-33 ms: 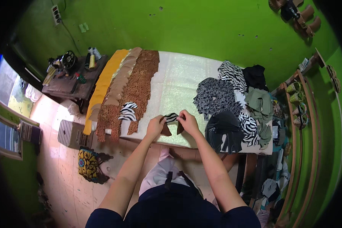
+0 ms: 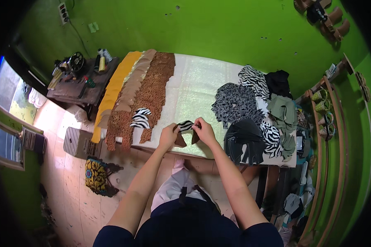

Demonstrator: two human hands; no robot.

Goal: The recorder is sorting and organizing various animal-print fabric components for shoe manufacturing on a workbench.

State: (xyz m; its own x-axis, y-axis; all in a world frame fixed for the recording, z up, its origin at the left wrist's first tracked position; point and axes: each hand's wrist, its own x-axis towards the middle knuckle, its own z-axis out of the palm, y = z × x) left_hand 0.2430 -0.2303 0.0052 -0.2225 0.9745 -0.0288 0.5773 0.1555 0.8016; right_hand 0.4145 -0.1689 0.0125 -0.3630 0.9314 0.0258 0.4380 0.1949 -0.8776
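Note:
Over the table's near edge, my left hand (image 2: 168,137) and my right hand (image 2: 204,132) are closed in a pinch on opposite ends of one cut piece. This piece is a curved zebra-print strip (image 2: 186,125) with brown ends (image 2: 180,141) hanging below my fingers. It looks like a shoe upper part. Left of my left hand, a few zebra-print cut pieces (image 2: 140,119) lie on rows of overlapping brown patterned pieces (image 2: 151,89). Right of my right hand sits a stack of black cut pieces (image 2: 244,138), with a grey-black patterned heap (image 2: 235,103) behind it.
Plain tan pieces (image 2: 130,88) and a yellow strip (image 2: 111,96) line the left of the pale table (image 2: 193,82). Beyond stands a sewing machine (image 2: 76,61). Green-grey cut pieces (image 2: 282,111) lie at right, beside a wooden shoe rack (image 2: 338,164). A grey box (image 2: 76,142) is on the floor.
The view has shifted very slightly. Both hands keep the same pinch on the zebra-print strip, which is a little more tilted up toward the right.

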